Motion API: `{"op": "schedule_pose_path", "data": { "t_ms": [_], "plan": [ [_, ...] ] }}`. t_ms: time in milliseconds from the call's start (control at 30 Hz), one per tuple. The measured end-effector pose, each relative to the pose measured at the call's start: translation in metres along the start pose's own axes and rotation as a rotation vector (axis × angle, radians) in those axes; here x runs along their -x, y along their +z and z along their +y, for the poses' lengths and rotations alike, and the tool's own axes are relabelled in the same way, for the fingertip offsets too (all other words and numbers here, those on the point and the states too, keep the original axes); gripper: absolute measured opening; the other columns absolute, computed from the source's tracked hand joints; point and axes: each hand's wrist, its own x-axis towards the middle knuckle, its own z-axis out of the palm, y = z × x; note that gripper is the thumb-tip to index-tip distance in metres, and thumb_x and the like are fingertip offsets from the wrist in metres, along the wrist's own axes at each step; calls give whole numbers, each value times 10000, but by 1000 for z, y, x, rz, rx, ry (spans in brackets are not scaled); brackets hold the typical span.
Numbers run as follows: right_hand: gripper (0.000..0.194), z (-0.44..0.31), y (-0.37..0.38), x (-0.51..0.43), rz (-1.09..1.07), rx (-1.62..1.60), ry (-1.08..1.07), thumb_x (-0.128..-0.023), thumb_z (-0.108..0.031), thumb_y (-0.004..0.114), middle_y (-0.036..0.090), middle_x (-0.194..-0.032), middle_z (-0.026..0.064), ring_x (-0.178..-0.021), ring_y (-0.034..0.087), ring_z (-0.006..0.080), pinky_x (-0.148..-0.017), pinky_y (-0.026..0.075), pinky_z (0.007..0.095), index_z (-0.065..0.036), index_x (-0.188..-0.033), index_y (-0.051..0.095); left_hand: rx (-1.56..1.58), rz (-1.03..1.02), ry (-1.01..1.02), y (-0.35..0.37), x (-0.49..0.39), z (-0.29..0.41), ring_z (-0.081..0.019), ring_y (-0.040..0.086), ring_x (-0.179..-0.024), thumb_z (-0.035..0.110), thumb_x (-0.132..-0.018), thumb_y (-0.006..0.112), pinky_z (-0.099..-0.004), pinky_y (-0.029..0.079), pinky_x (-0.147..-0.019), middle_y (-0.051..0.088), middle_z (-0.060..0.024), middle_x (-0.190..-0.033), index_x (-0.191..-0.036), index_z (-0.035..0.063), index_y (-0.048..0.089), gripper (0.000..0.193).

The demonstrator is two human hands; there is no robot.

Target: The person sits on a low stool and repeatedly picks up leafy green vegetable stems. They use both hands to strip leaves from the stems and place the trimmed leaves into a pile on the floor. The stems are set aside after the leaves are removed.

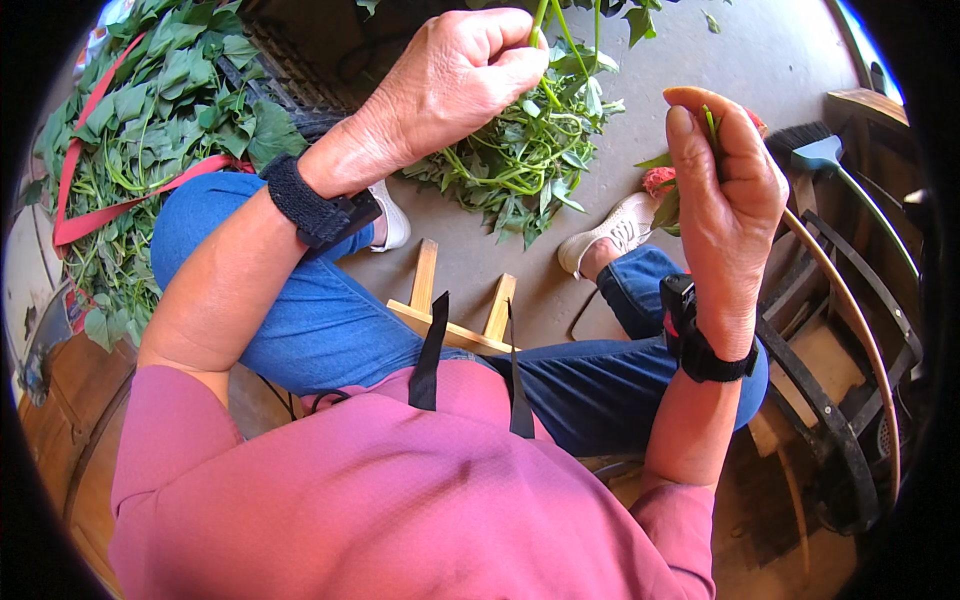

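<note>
My left hand grips green leafy vine stems between thumb and fingers at the top of the view. The stems' upper ends and leaves run past the frame edge. To the right, my right hand is raised with a short green stem pinched in its curled fingers; leaves show behind the palm, partly hidden. Below and between the hands lies a pile of cut stems and leaves on the concrete floor. Both wrists wear black bands with small devices.
A large heap of leafy vines with a red strap lies at left. A wooden stool frame stands between my legs. At right are a blue-headed broom, a metal-framed chair and red netting.
</note>
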Motion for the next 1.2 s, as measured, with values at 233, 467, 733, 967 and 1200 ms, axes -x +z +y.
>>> {"op": "schedule_pose_path", "data": {
  "t_ms": [233,467,733,967,1200],
  "plan": [
    [107,0,0,0,15,11,-9,-914,-66,644,593,-716,-2,-649,510,32,-578,434,199,4,-995,651,-300,-318,-88,-3,1,-4,-42,404,-594,145,-902,564,-260,368,-529,440,35,-615,-812,1,572,170],
    [110,0,0,0,-9,5,11,-916,-65,640,586,-721,-6,-651,498,31,-577,427,200,3,-1002,647,-218,-226,-47,-2,0,-6,-28,387,-581,172,-919,559,-246,358,-520,419,56,-614,-781,17,541,208],
    [102,1,3,-1,-70,45,92,-924,-83,628,529,-669,0,-606,450,37,-536,388,209,-5,-989,632,25,-217,-73,-3,2,11,-10,434,-646,146,-930,564,-215,376,-576,485,63,-677,-865,27,616,145],
    [197,-2,5,-4,-120,22,117,-949,-178,621,579,-702,41,-616,491,85,-556,419,244,6,-1019,632,70,-363,-26,3,11,24,-10,420,-657,98,-913,581,-215,369,-583,486,75,-697,-832,6,600,124],
    [207,-10,14,-3,-184,-49,152,-929,-186,655,565,-670,19,-599,485,67,-548,423,234,-2,-1018,629,-62,-358,71,6,11,27,-32,418,-611,90,-889,604,-242,377,-543,479,21,-638,-862,6,613,89]
  ]
}}
